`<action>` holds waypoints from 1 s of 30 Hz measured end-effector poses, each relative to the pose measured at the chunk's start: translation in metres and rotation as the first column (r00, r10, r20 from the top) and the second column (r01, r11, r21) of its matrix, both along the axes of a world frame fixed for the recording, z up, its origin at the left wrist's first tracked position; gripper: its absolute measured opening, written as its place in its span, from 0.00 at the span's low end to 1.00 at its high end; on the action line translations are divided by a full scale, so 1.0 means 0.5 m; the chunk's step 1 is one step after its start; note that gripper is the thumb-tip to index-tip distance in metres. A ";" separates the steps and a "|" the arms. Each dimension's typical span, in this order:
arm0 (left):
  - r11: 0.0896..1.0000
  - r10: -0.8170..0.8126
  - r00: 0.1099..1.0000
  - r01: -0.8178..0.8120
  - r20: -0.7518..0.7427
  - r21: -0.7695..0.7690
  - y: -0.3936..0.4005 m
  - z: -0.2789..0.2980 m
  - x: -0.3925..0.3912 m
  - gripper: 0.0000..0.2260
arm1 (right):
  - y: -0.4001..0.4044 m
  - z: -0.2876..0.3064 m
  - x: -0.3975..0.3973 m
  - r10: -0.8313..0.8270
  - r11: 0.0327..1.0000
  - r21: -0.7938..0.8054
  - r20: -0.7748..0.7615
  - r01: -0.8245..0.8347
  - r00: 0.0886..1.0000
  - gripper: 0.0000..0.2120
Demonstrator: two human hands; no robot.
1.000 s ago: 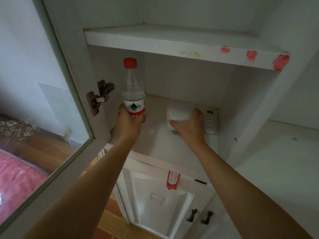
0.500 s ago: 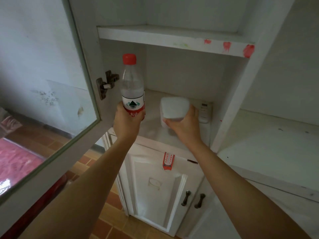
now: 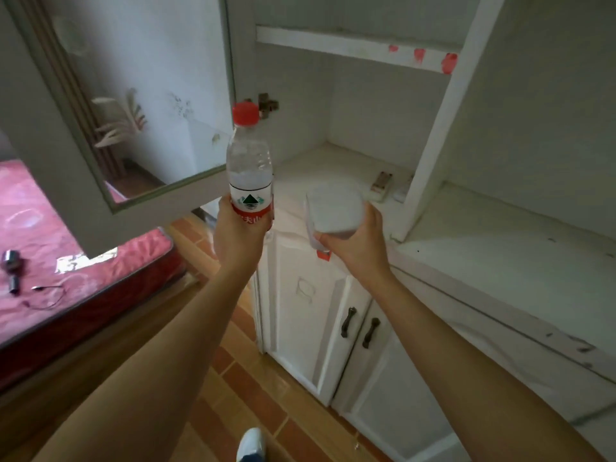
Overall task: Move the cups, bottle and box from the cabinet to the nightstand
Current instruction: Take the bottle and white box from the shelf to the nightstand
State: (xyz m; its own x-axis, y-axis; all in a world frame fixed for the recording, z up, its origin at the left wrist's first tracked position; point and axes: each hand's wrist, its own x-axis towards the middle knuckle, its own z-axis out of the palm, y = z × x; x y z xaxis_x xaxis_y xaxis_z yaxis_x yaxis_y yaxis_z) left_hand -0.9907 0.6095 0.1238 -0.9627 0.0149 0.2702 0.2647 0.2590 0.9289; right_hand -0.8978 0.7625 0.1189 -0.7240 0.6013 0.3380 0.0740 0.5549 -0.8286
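gripping: left hand (image 3: 238,233) wrapped tight around lower label of upright red-capped bottle (image 3: 248,168); right hand (image 3: 355,240) fingers curled under and closed around white box (image 3: 333,208). both items held in air just in front of open cabinet (image 3: 430,135) shelf, over tiled floor (image 3: 240,378).

Both arms are reaching forward and up from the bottom corners of the view, forearms bare, elbows out of frame. Left hand (image 3: 237,235) is gripping the bottle (image 3: 249,168) around its lower label, fingers wrapping the far side, thumb on the near side, holding it upright. Right hand (image 3: 355,243) is cupping the box (image 3: 333,208) from below and behind, thumb (image 3: 375,213) lying along its right edge, fingers curling under the left side. Both wrists are sitting roughly level, hands apart and not touching. One shoe (image 3: 250,445) is showing at the bottom edge.
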 end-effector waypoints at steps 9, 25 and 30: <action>0.965 0.262 0.965 -0.261 0.016 -0.011 -0.223 -0.033 0.159 0.24 | -0.171 -0.037 0.083 0.291 0.955 -0.060 -0.003 -0.291 0.957 0.44; 0.690 0.724 0.688 -0.722 0.053 -0.050 -0.658 -0.079 0.566 0.23 | -0.575 -0.101 0.275 0.731 0.683 -0.023 0.017 -0.730 0.682 0.47; 0.557 0.830 0.551 -0.825 0.084 -0.096 -0.726 -0.091 0.744 0.25 | -0.667 -0.113 0.385 0.829 0.558 -0.023 0.047 -0.830 0.557 0.48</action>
State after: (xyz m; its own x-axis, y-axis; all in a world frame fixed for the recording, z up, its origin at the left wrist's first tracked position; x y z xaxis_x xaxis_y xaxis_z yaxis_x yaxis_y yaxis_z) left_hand -0.6186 0.2465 0.0781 -0.5765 -0.7956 0.1861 -0.1849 0.3489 0.9187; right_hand -0.7051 0.4291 0.0625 -0.9170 -0.2737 0.2901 -0.3818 0.3925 -0.8368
